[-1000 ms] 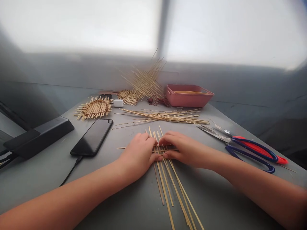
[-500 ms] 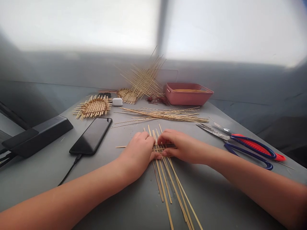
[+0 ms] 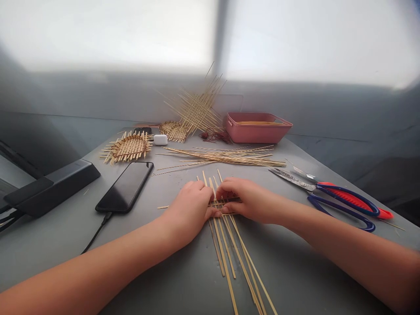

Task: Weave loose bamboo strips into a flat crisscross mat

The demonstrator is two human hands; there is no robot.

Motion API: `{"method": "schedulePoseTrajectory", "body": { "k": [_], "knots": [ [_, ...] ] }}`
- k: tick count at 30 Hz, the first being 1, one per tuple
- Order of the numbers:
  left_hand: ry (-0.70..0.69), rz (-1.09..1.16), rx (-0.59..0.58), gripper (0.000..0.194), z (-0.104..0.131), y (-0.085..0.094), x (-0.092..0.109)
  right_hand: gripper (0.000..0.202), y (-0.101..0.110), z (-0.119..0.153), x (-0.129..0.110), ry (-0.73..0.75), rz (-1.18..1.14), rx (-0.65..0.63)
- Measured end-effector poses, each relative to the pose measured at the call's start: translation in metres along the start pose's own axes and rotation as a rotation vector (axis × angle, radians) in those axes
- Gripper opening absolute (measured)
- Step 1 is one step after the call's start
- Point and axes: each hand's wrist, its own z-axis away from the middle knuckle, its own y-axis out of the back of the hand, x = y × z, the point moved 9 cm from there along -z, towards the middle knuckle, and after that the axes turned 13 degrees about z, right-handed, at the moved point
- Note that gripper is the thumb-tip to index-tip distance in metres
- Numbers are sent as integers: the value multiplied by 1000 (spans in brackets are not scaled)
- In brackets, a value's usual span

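Note:
Several thin bamboo strips (image 3: 225, 245) lie lengthwise on the grey table, crossed by a few shorter strips to form a small weave. My left hand (image 3: 195, 205) is closed on the left part of this weave, its thumb and fingers pinching the strips. On the right part, my right hand (image 3: 241, 199) is closed too, with curled fingers and thumb on the crossing strips. The two thumbs are close together at the near edge of the weave. My fingers hide part of the crossings, and a strip end pokes out left of my left hand.
A black phone (image 3: 126, 186) on a cable and a dark box (image 3: 54, 186) stand left. Blue-handled scissors (image 3: 341, 197) lie right, beside a red-handled tool (image 3: 382, 213). Behind are loose bamboo strips (image 3: 223, 156), woven pieces (image 3: 129, 146), a white case (image 3: 160, 140) and a pink basket (image 3: 257, 131).
Both hands hold nearly the same place on the weave. The strip end left of my left hand sits slightly lower and shows a little less beside the hand.

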Motion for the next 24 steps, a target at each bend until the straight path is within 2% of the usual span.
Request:
{"method": "schedulePoseTrajectory", "body": {
  "k": [8,13,19,24],
  "knots": [
    [19,-42,-63,22,8,-2,4,12,-1,0,0,-6,-13,-18],
    [67,-167,-27,34,23,2,10,12,2,3,2,6,-45,-25],
    [1,-188,-132,41,24,-4,14,34,4,7,3,76,-140,-147],
    [17,-165,-173,46,22,-5,11,32,4,6,2,78,-95,-131]
  ]
}}
